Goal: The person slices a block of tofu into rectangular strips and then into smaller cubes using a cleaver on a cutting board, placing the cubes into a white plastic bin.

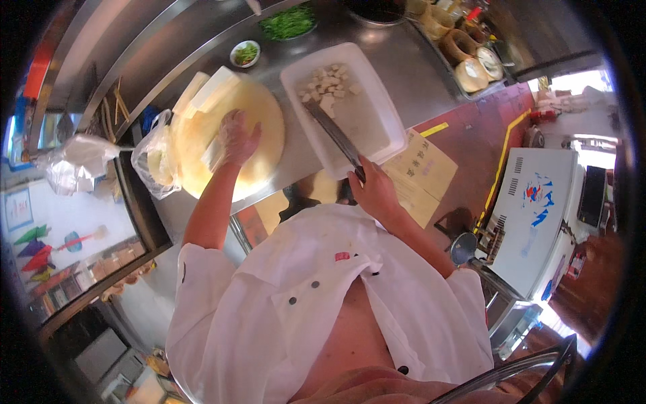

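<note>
My left hand (239, 137), in a thin clear glove, is over the round cutting board (267, 121) with its thumb apart from the fingers. A white piece, likely tofu (212, 155), lies against the side of that hand, partly hidden by it. Larger white blocks (216, 90) lie at the board's far left edge. My right hand (376, 189) grips the handle of a cleaver (335, 132). Its blade, seen nearly edge-on, slants over a white plastic tub (388, 118). Small white cubes (325, 81) and a larger piece are in the tub's far half.
A clear plastic bag (159, 161) sits at the board's left. Beyond it are a small bowl of chopped greens (246, 53) and a heap of greens (287, 22). A tray of seasoning containers (472, 73) stands far right. A cardboard box (424, 177) with writing lies below the counter's edge.
</note>
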Tool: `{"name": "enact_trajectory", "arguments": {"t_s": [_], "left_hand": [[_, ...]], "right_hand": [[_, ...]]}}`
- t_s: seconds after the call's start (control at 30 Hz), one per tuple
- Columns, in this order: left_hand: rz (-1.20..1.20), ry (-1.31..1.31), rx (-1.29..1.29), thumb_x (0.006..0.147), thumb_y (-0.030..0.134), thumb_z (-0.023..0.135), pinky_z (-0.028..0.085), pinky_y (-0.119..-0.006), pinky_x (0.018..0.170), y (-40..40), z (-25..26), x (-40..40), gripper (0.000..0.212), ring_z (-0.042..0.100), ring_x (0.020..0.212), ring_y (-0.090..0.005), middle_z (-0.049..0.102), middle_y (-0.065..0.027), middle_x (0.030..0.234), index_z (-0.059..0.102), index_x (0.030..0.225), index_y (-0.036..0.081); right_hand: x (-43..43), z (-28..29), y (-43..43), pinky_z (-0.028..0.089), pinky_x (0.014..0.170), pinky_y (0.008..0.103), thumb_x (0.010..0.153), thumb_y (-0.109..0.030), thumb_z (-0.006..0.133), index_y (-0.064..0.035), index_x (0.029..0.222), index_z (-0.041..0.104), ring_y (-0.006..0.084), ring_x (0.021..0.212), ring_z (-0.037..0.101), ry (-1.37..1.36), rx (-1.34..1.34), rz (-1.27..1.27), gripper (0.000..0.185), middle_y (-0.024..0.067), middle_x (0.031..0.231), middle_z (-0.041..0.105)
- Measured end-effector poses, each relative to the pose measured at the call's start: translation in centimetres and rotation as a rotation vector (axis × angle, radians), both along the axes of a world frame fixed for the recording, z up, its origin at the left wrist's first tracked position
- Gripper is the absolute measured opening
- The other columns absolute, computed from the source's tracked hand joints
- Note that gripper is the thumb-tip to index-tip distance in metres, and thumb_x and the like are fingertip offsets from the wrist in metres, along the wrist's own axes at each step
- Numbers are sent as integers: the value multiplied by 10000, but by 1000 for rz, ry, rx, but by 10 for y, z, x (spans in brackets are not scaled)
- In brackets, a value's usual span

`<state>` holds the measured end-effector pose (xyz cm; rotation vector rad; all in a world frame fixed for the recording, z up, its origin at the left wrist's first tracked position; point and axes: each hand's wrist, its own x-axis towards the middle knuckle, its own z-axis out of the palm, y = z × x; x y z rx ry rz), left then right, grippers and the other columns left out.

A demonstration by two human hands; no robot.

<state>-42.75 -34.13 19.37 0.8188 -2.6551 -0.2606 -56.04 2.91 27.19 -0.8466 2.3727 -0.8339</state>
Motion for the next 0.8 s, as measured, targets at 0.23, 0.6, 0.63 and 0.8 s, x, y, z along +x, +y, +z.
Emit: {"name": "enact_trajectory", "arguments": {"t_s": [0.23,0.6,0.63,0.8], "left_hand": [[-74,58,133,807,269,824,485,-515,999,-48,8,121,448,580,1171,-413,619,-212,1244,654,1165,60],[-349,22,201,801,279,811,480,-522,974,-84,-34,150,406,577,1127,-409,617,-166,1191,667,1125,82],[-418,13,174,804,287,810,479,-523,972,-89,-33,147,402,575,1122,-412,615,-166,1184,668,1123,88],[-511,30,146,808,314,808,472,-538,962,-99,-49,148,394,569,1109,-424,614,-168,1169,682,1119,109]], "right_hand": [[43,13,-121,554,864,568,1045,-219,577,17,1318,561,506,950,692,-161,-71,177,361,321,1025,700],[125,21,-230,548,814,556,1051,-249,525,-25,1201,554,461,914,693,-33,205,366,271,245,1004,709],[128,21,-233,548,815,556,1051,-249,524,-24,1190,554,461,910,694,-39,215,366,266,240,997,710],[136,19,-241,541,808,571,1050,-244,519,-20,1106,541,465,894,694,-59,233,353,232,230,954,711]]}}
